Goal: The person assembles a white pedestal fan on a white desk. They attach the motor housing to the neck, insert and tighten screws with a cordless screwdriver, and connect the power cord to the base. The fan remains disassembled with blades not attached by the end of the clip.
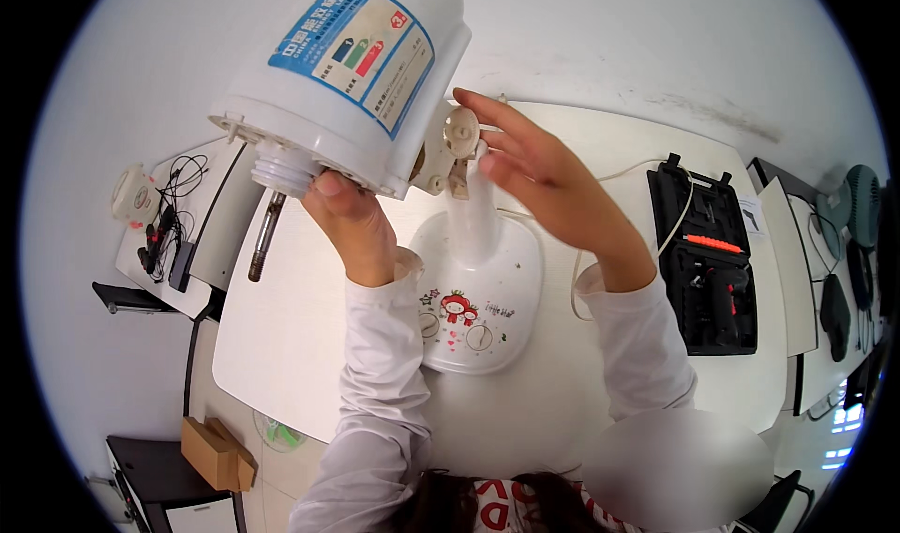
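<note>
A white fan motor housing (309,120) with a bare metal shaft (269,238) tilts forward at the top of a white fan stand (473,214). The stand rises from a rounded base (516,299) with two dials and a red cartoon print. My left hand (352,224) grips the housing's lower front edge from below, its thumb in sight and the other fingers hidden. Beside the pivot joint with its round disc (460,132), my right hand (553,177) is open, fingers stretched toward the back of the housing. Whether its fingertips touch the joint is hard to tell.
A black tool case (705,210) lies open at the right of the white table (300,364), with a cordless drill (727,303) inside. A pale cord (579,285) loops across the tabletop. Side tables hold cables (169,224) at left and a green fan-like appliance (858,210) at right.
</note>
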{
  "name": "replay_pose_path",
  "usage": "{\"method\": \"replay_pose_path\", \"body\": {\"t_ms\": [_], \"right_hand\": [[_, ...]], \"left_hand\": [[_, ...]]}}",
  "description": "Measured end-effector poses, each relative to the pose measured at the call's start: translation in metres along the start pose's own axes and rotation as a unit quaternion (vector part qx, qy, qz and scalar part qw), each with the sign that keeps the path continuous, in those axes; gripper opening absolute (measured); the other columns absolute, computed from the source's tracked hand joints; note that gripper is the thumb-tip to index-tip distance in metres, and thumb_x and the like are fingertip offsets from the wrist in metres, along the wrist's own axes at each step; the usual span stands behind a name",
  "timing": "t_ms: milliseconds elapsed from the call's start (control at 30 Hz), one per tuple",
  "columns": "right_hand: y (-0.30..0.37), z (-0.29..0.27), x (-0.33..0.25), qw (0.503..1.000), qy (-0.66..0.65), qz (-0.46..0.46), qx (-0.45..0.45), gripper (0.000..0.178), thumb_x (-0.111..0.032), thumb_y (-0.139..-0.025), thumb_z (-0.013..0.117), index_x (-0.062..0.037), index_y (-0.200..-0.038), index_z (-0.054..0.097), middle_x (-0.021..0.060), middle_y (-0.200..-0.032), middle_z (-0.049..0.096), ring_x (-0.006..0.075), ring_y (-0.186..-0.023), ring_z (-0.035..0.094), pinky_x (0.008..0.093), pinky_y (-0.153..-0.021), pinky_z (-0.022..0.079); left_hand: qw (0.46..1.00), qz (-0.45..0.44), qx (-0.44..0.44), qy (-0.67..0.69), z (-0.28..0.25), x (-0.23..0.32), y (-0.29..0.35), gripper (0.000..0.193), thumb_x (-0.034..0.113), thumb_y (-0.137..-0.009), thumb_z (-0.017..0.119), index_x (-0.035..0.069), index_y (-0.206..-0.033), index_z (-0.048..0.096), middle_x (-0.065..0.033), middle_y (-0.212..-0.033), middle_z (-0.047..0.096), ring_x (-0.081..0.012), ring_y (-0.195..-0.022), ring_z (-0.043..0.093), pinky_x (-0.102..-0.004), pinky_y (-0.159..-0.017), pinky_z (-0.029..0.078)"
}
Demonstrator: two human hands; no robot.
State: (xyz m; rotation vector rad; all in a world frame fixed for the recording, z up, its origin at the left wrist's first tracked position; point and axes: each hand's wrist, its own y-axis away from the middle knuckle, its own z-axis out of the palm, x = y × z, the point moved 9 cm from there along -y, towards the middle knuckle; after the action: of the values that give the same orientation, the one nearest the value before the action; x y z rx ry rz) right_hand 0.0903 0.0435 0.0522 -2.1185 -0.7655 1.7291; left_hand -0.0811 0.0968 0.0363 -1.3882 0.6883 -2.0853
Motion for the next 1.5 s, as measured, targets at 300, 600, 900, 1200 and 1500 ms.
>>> {"method": "replay_pose_path", "body": {"t_ms": [300,600,900,1200,1500], "right_hand": [[-0.027,-0.012,0.006,0.998,-0.026,0.057,0.009,0.028,-0.011,-0.091,0.049,0.0008,-0.115,0.058,0.0079,-0.098,0.066,0.0135,-0.088,0.06,0.0262,-0.079,0.047],[-0.031,-0.008,0.016,0.999,0.017,0.023,-0.023,0.031,-0.006,-0.09,0.045,0.0017,-0.119,0.053,0.0088,-0.098,0.062,0.0125,-0.091,0.056,0.0275,-0.081,0.045],[-0.026,0.012,-0.003,0.99,-0.099,0.057,-0.085,0.046,-0.006,-0.086,0.045,0.0048,-0.131,0.039,0.0122,-0.123,0.052,0.0182,-0.113,0.048,0.0309,-0.097,0.036],[-0.048,0.015,0.01,0.987,-0.018,0.097,-0.129,0.043,-0.027,-0.09,0.052,0.0036,-0.121,0.05,0.0087,-0.108,0.059,0.0156,-0.1,0.053,0.0291,-0.089,0.04],[-0.066,0.021,-0.016,0.993,-0.021,0.005,-0.118,0.039,-0.033,-0.087,0.055,-0.0021,-0.111,0.059,0.0058,-0.097,0.062,0.0144,-0.087,0.056,0.0289,-0.075,0.047]], "left_hand": [[0.997,0.051,0.046,-0.041,-0.003,0.017,-0.001,0.1,0.076,-0.067,0.056,-0.006,-0.121,0.037,-0.0093,-0.11,0.05,-0.017,-0.098,0.051,-0.0304,-0.08,0.046],[0.997,0.04,0.007,-0.064,0.001,0.017,-0.001,0.095,0.073,-0.074,0.049,-0.002,-0.128,0.034,-0.0124,-0.127,0.043,-0.0231,-0.117,0.045,-0.0379,-0.096,0.04],[0.997,0.011,0.062,-0.031,0.0,0.019,-0.006,0.094,0.076,-0.072,0.05,-0.01,-0.109,0.045,-0.0117,-0.107,0.051,-0.0182,-0.094,0.053,-0.0299,-0.077,0.045],[0.999,-0.006,0.045,0.001,-0.003,0.015,-0.007,0.096,0.076,-0.069,0.054,-0.009,-0.114,0.046,-0.0125,-0.113,0.051,-0.0188,-0.103,0.052,-0.0318,-0.085,0.043],[0.998,0.026,0.064,-0.009,-0.046,-0.001,0.007,0.04,0.035,-0.089,0.056,0.012,-0.119,0.041,0.0002,-0.105,0.048,-0.0118,-0.087,0.047,-0.0258,-0.068,0.04]]}}
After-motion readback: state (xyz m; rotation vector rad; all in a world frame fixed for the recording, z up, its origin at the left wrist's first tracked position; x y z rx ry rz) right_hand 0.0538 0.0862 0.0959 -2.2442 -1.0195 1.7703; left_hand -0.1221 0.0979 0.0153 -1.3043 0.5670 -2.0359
